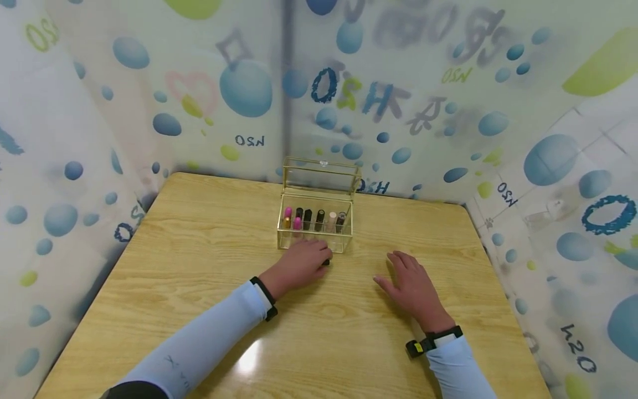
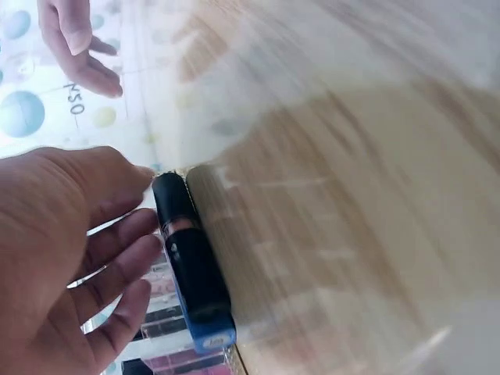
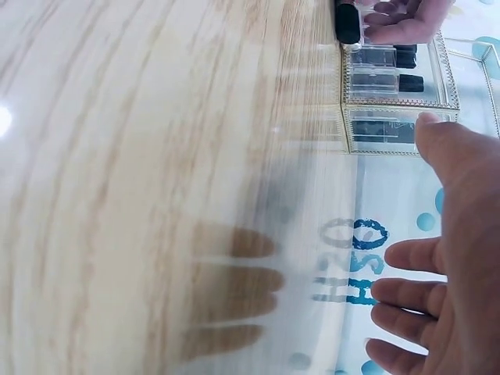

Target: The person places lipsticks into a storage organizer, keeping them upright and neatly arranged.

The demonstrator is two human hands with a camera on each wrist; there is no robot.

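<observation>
My left hand (image 1: pixel 304 260) is over the table right in front of a glass case (image 1: pixel 315 238). Its fingers are loosely bent, the tips right at a dark lipstick tube (image 2: pixel 191 246) with a rose-gold band. In the head view most of that tube is hidden under the hand; only its end shows. A blue piece (image 2: pixel 209 337) with a pale round end shows just behind the tube. Relaxed and spread, my right hand (image 1: pixel 413 288) hovers over the table to the right of the case, holding nothing.
The gold-edged case has its lid (image 1: pixel 321 174) raised and holds several lipsticks, among them a pink one (image 1: pixel 297 224) and a black one (image 1: pixel 307 219). It stands near the back edge of the wooden table (image 1: pixel 199 233). Patterned curtains (image 1: pixel 244 88) hang behind and at both sides.
</observation>
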